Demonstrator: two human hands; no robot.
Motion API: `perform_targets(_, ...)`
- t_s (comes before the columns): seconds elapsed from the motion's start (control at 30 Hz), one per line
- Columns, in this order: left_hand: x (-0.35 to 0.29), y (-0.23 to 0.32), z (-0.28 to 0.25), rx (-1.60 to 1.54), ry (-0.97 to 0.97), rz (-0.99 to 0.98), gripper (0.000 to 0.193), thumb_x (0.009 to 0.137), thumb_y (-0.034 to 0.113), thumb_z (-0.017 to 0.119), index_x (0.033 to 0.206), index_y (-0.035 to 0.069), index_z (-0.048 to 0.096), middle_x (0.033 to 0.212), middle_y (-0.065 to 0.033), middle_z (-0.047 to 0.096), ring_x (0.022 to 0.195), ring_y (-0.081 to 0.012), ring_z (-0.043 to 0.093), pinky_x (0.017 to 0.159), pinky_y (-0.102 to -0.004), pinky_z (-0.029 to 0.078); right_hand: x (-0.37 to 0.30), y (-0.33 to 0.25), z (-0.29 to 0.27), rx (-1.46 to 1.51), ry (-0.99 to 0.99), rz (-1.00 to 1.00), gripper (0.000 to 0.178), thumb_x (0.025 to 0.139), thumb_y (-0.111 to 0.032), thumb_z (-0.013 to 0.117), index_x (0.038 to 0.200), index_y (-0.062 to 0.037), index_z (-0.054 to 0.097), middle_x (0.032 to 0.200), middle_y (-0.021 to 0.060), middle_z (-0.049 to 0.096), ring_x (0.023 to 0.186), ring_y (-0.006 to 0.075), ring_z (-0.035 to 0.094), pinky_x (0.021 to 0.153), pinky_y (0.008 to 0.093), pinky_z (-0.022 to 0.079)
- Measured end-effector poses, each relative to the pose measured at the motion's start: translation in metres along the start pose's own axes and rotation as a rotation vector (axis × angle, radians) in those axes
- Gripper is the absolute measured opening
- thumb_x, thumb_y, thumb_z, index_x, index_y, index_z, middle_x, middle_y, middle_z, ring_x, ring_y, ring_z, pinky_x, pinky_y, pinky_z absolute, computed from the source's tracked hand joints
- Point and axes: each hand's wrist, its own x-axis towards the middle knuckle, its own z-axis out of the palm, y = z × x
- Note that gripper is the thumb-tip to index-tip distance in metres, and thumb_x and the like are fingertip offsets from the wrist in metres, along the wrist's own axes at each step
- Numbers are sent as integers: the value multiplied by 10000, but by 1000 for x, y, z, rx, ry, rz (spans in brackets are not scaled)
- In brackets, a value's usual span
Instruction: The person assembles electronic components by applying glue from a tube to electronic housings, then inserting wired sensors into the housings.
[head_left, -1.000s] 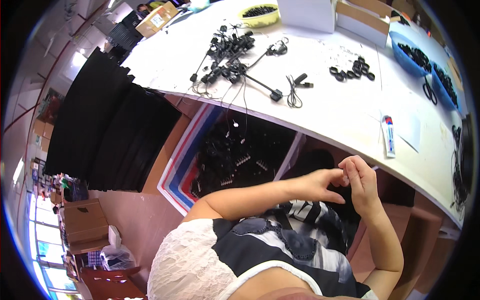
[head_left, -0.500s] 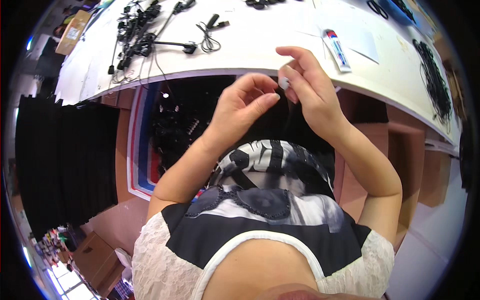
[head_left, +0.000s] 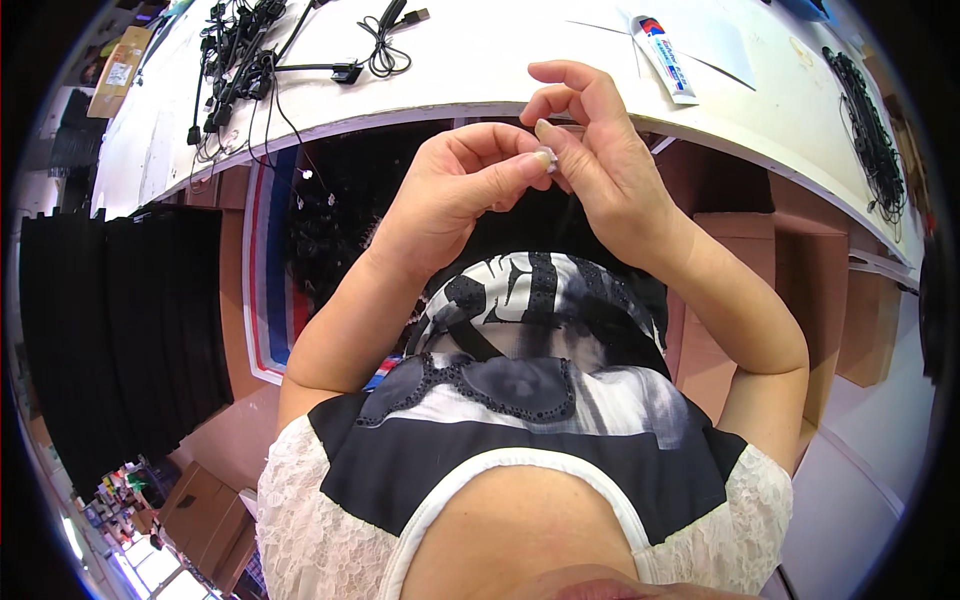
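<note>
My two hands meet in front of me, just off the table's near edge. Between the fingertips is a small whitish piece (head_left: 549, 160), too small and too covered to name. My left hand (head_left: 445, 190) is closed, its thumb and forefinger pinching that piece. From the other side my right hand (head_left: 620, 165) presses on it with the lower fingers, the thumb bent over and the forefinger held up and curved. Part of the piece is hidden by the fingers. On the table beyond my right hand lies a white, blue and red tube (head_left: 665, 62).
A white table (head_left: 480, 85) curves across the front. Black cables with connectors (head_left: 240, 65) heap at its left, with a coiled USB cable (head_left: 388, 45) beside them; a black cable bundle (head_left: 865, 140) lies far right. Cardboard boxes (head_left: 735, 245) stand below right, stacked black material (head_left: 120, 330) at left.
My left hand has moved right, and its fingertips now pinch the whitish piece that was at my right fingers. The table scene has shifted up and slightly left in view.
</note>
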Motion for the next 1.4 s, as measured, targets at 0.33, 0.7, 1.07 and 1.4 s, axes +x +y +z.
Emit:
perform_targets(0.33,-23,16,-21,222,-73,239,44,783,17,611,813,-8,590,764,-71,587,696,-108,539,630,-205,417,10,4,-35,-58,-565,156,262,913,-230,493,884,10,594,811,78,586,764,143,551,706,264,436)
perform_targets(0.7,-30,18,-42,876,118,140,210,907,136,468,925,0,627,771,-25,630,600,-43,453,562,-181,391,-13,-8,-13,-945,-269,-434,139,714,-108,658,712,-41,536,625,63,460,631,231,507,601,328,436)
perform_targets(1.07,-31,7,-37,599,-58,-135,209,823,175,604,884,-18,655,739,-31,640,667,-38,555,599,-166,416,-20,-7,-11,-1056,-272,-563,142,685,-102,663,740,-44,546,633,48,441,619,210,488,609,304,416)
perform_targets(1.4,-29,3,-30,613,-87,-244,185,800,146,632,889,-13,667,744,-49,651,657,-40,563,555,-155,402,-26,-8,-13,-1014,-286,-525,181,661,-39,713,809,-20,611,649,59,524,603,215,520,540,304,435)
